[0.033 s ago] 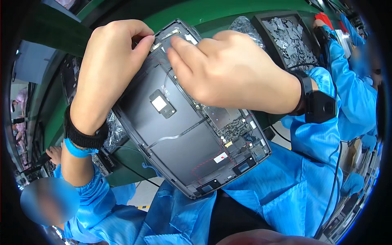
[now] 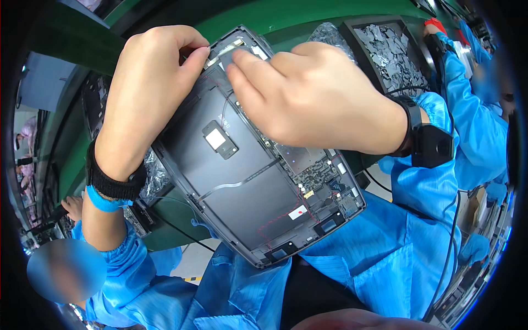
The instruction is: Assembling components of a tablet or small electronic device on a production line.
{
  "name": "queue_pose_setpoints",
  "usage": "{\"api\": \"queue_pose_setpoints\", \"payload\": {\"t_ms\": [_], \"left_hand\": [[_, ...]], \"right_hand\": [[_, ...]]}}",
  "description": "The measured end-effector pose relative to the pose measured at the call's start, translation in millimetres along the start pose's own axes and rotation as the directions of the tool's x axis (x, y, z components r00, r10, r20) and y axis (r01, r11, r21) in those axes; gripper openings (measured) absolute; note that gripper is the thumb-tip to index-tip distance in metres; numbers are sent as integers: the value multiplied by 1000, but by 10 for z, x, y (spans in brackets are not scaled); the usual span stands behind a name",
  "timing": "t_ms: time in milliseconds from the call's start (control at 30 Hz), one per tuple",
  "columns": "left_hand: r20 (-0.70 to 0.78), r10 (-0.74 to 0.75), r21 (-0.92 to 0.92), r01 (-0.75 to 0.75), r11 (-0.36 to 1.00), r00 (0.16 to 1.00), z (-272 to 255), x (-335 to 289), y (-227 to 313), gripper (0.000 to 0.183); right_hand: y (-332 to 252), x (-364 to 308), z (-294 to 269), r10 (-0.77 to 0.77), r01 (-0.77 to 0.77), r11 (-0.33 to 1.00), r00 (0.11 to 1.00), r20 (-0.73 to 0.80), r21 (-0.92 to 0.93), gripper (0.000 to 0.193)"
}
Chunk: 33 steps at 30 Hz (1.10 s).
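An opened tablet housing, dark grey with its inside up, lies tilted under my hands, its near end by my lap. My left hand pinches thumb and forefinger together at the far left edge; what they hold is too small to tell. My right hand is curled over the far right part, fingertips pressed down beside a pale strip; anything between them is hidden. In the housing sit a small black module with a white label and thin wire, a flat ribbon cable and a circuit board.
A black tray of many thin grey pieces stands at the far right on the green bench. Clear plastic wrap lies beside it. Dark cables hang at both sides. Co-workers in blue sleeves are at right and left.
The fingertips of my right hand have shifted very slightly to the right. My left hand and the housing stay practically where they were.
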<state>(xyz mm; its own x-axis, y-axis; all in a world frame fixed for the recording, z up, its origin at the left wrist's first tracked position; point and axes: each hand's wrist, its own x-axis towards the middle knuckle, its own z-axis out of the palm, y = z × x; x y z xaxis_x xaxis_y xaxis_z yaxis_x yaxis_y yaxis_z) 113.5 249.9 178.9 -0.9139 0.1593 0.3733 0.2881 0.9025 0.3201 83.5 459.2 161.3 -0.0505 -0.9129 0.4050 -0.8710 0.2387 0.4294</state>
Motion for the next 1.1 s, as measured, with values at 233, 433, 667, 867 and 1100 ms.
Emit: {"api": "queue_pose_setpoints", "payload": {"t_ms": [233, 433, 667, 867, 1100], "left_hand": [[28, 39, -11, -39, 999, 999, -1, 90, 17, 16], [25, 70, -3, -70, 998, 997, -6, 93, 39, 14], [38, 85, 6, -85, 996, 996, 51, 83, 63, 13], [35, 75, 17, -76, 997, 997, 95, 70, 102, 9], [22, 131, 8, -132, 991, 991, 215, 72, 44, 7]], "right_hand": [[246, -44, 126, -34, 5, 995, 952, -304, -96, 20], [302, -57, 43, 0, -6, 999, 986, -169, -38, 15], [380, -117, 146, -99, 106, 994, 983, -155, 38, 10], [362, -129, 145, -8, 22, 992, 994, -112, 123, 9], [301, -47, 25, -56, 26, 986, 982, 182, 162, 37]]}}
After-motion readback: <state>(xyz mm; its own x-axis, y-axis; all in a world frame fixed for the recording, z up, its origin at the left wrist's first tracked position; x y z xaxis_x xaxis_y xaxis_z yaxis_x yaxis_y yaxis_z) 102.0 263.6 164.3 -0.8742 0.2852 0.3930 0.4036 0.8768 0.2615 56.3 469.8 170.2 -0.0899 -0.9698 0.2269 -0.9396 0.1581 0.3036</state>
